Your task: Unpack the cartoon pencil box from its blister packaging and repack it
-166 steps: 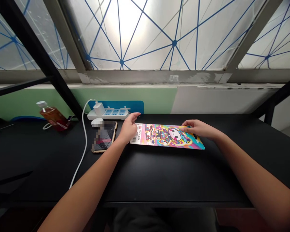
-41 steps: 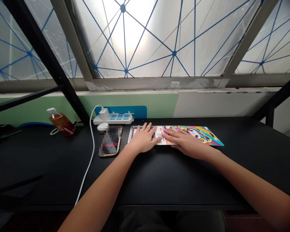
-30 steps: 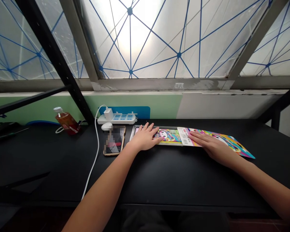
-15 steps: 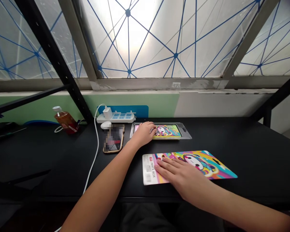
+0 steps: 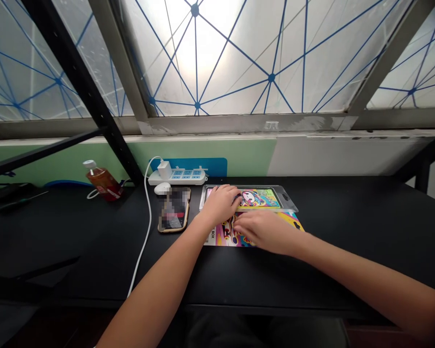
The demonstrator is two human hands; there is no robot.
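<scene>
A flat pencil box (image 5: 263, 198) with a bright cartoon print lies in a clear plastic shell (image 5: 287, 199) near the back of the desk. My left hand (image 5: 223, 202) bends over its left part, fingers curled onto it. Just in front lies a colourful printed card (image 5: 221, 236) marked as a pencil box card, its far part under the shell. Over this card rests my right hand (image 5: 263, 231), fingers extended close together and slightly bent, covering much of the print. Whether its fingertips press on the card is hard to see.
Left of my left hand lie a phone (image 5: 174, 210) and a white mouse-like object (image 5: 162, 188). Behind them sits a power strip (image 5: 186, 177) with a white cable (image 5: 147, 227) running forward. A drink bottle (image 5: 104, 181) stands tilted-looking by the black frame post (image 5: 110, 123).
My right hand has moved away from me and a little left, sliding the card up against and partly under the plastic shell. My left hand remains at the pencil box.
</scene>
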